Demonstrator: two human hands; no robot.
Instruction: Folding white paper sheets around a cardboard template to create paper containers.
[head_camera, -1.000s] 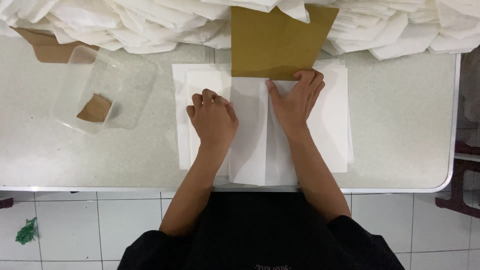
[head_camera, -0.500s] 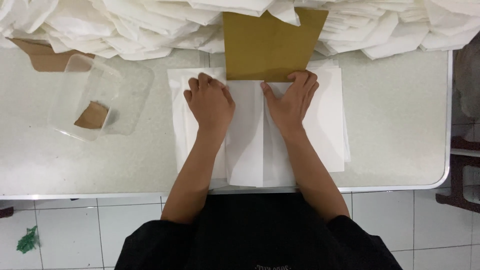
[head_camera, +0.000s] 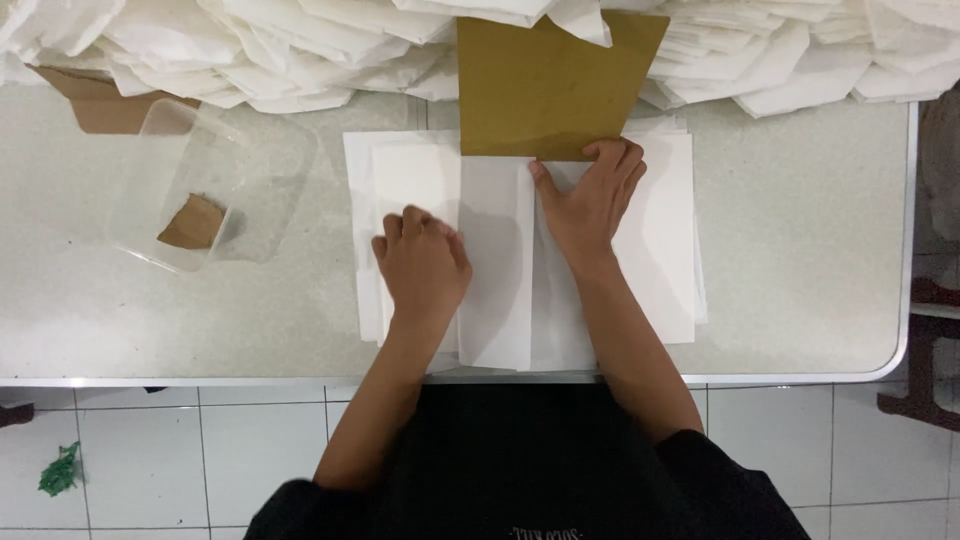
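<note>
Head view: left hand (head_camera: 422, 265) has slid nearer body, knuckles curled, pressing folded white sheet (head_camera: 495, 260). Right hand (head_camera: 590, 200) stays flat beside it, fingertips at brown card template (head_camera: 550, 85). Hands apart; crease likely being smoothed.

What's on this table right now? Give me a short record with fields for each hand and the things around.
left hand: fist pressed on the folded white paper
right hand: flat on the paper, fingertips at the lower edge of the brown card
paper stack: flat white sheets under the folded one
back of table: heap of folded white paper
left side: clear plastic tub with a brown scrap inside
table: pale, speckled
</note>
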